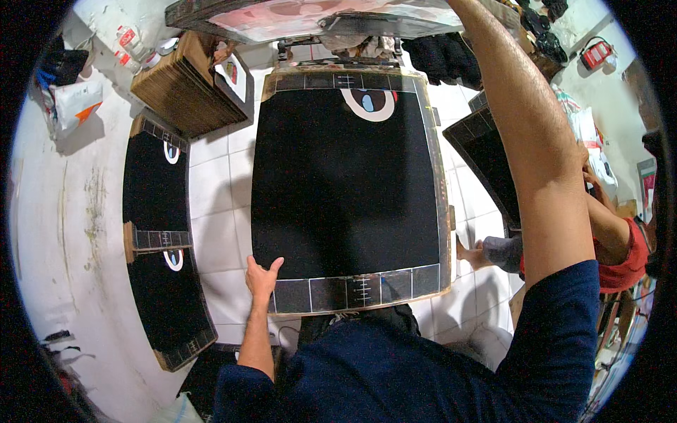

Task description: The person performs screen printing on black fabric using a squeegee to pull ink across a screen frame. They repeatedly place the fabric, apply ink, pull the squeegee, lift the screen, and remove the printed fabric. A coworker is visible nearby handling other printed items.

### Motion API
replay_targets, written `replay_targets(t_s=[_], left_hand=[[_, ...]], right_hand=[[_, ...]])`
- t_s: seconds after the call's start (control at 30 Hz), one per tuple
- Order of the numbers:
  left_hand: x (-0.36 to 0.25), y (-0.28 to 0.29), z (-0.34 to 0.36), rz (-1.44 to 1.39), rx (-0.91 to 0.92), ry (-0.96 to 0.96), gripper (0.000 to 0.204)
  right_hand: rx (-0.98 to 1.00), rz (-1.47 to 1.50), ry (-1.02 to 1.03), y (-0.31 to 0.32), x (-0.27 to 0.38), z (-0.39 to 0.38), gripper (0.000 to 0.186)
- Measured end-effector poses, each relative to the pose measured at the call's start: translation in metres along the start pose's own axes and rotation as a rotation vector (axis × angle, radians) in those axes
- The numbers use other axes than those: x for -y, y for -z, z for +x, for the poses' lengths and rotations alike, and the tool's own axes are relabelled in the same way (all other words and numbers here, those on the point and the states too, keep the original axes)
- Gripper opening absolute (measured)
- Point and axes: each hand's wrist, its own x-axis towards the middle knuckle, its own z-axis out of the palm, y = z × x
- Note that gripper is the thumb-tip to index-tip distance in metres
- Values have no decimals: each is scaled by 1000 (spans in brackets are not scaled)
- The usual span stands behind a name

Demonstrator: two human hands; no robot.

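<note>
A flat board with a taped, ruled border (328, 295) lies in front of me, with black fabric (338, 190) spread over it. A printed eye in white, dark and light blue with a bit of red (370, 111) sits near the fabric's far edge. My left hand (262, 276) is at the board's near left corner, thumb and finger apart, touching the fabric's edge. A raised screen-printing frame (317, 25), smeared pink and white, stands over the far end. My right arm reaches up to it; the right hand is cut off by the top edge.
Two similar boards with black fabric and eyes (159, 296) lie at the left. Behind them stands a stack of brown cardboard (176, 84). Another black board (486, 155) is at the right, beside a person in red (624, 261). Dark cloth (444, 60) hangs at the far right.
</note>
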Motion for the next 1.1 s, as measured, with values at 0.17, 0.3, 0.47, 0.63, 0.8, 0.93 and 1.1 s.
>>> replay_targets(t_s=[0.17, 0.3, 0.47, 0.63, 0.8, 0.93, 1.1], left_hand=[[-16, 13, -2, 61, -35, 92, 83], [-23, 25, -4, 56, -108, 101, 80], [-29, 13, -4, 59, -101, 91, 82], [-29, 20, 2, 65, -29, 172, 86], [-24, 20, 0, 90, -29, 210, 89], [-17, 7, 3, -33, -18, 244, 94], [-2, -10, 22, 10, 15, 188, 92]], right_hand=[[-50, -38, -112, -13, -2, 27, 60], [-95, 36, 29, -23, -15, 42, 57], [-104, 6, 144, -25, -15, 71, 50], [-108, -20, 85, -29, -16, 81, 49], [-99, -36, 56, -35, -16, 81, 49], [-124, -66, 36, -31, -12, 88, 49], [-13, -89, -8, -24, -11, 66, 65]])
